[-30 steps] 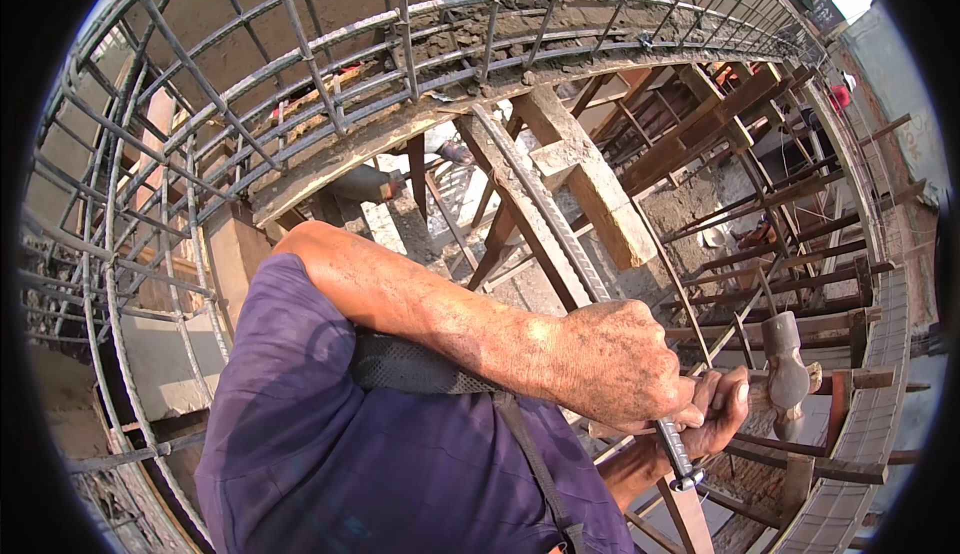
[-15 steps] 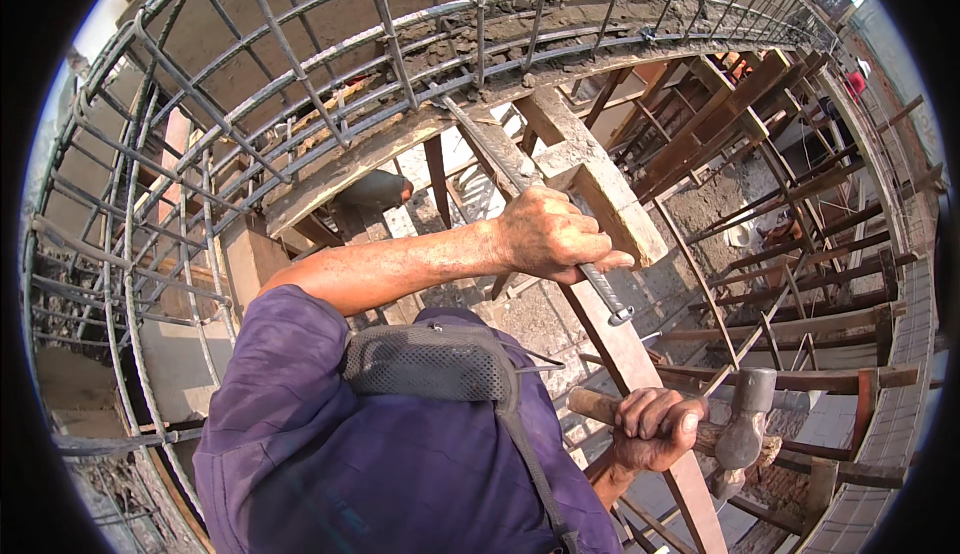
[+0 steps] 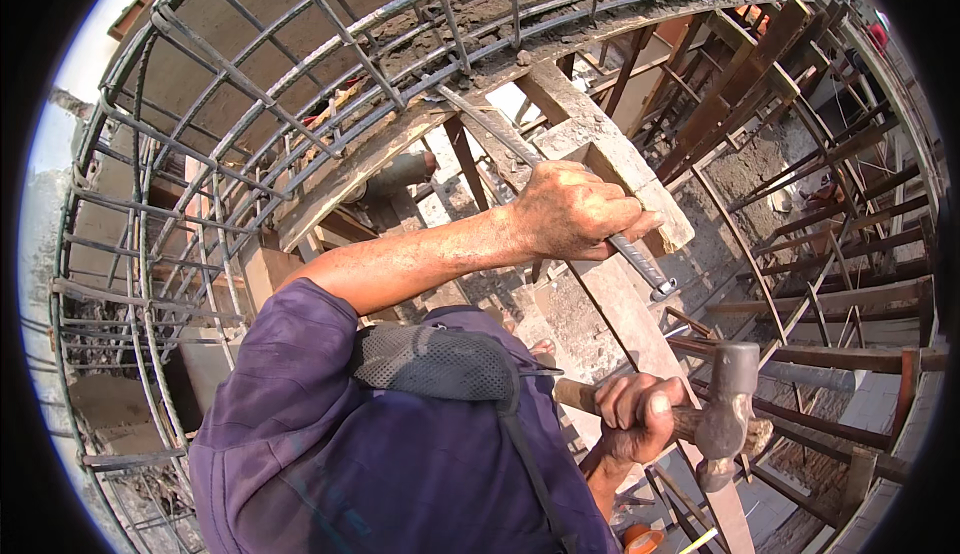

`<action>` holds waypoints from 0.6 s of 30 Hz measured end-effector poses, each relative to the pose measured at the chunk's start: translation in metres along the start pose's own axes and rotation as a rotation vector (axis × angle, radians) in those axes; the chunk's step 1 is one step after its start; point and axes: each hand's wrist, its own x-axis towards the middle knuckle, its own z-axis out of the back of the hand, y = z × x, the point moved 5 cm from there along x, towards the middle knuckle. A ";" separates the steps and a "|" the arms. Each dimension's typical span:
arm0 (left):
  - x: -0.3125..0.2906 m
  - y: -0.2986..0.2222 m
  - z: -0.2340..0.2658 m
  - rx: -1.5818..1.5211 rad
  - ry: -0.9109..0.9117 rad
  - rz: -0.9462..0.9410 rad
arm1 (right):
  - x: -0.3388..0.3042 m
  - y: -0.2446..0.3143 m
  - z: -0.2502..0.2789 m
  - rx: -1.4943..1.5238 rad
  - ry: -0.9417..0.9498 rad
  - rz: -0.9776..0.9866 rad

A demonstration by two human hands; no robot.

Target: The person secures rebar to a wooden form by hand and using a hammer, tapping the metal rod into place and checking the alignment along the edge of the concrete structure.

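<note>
My left hand [image 3: 580, 209] is closed around a ribbed steel bar [image 3: 490, 131]. The bar slants from the edge of the concrete and timber beneath the rebar cage down to its blunt end, which sticks out below my fist. At the lower right, my right hand [image 3: 640, 414] grips a sledgehammer [image 3: 735, 369] by its short wooden handle, just behind the steel head. The hammer head is apart from the bar's end, below it and to the right. Under both hands runs a long timber plank [image 3: 620, 309].
A curved rebar cage [image 3: 250, 84] spans the left and far side. A box-like timber form [image 3: 640, 189] stands beside the bar. Timber props and braces [image 3: 840, 354] crowd the right, above a lower level. An orange round object [image 3: 642, 538] shows at the bottom edge.
The view has shifted, and the surroundings sit differently in it. The hammer has come closer to the bar's end from the right. Both hands keep their grips.
</note>
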 end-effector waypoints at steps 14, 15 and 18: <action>-0.001 0.011 -0.020 0.008 0.152 0.043 | 0.016 -0.026 0.002 0.109 -0.201 -0.343; -0.002 0.014 -0.020 0.026 0.166 0.052 | 0.019 -0.020 0.007 0.165 -0.158 -0.272; -0.008 0.015 -0.017 0.027 0.174 0.082 | 0.020 0.012 0.026 0.286 0.012 -0.036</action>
